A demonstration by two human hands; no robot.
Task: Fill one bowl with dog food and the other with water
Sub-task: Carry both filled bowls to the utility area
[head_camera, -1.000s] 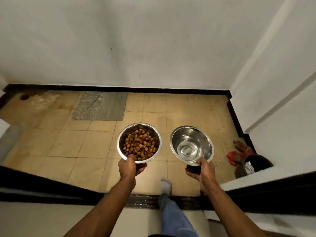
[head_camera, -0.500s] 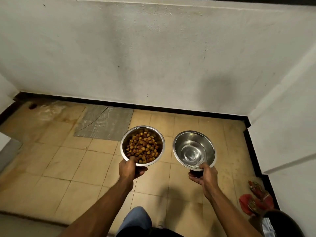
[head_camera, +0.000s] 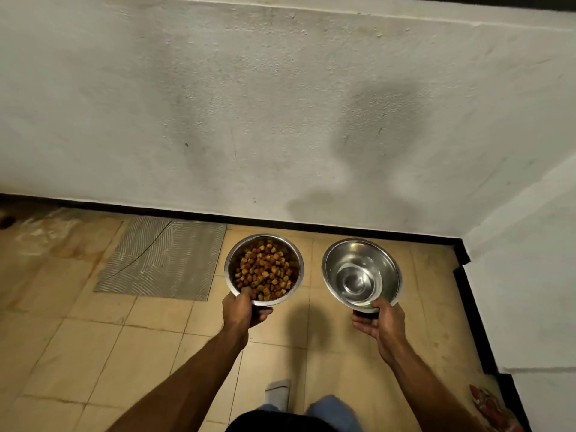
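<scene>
Head view: the left hand grips the round steel kibble-filled bowl and the right hand the round steel bowl of water, both now carried nearer the white wall; apparently filled, ready to set down.

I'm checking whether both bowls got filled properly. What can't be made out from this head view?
- Water depth in the right bowl: only ripples and glare show.
- Food depth in the left bowl: top layer only.
- Fingers under each bowl: hidden by the bowls; left hand, right hand.
- Red item at bottom right: cut off by the frame edge.
</scene>
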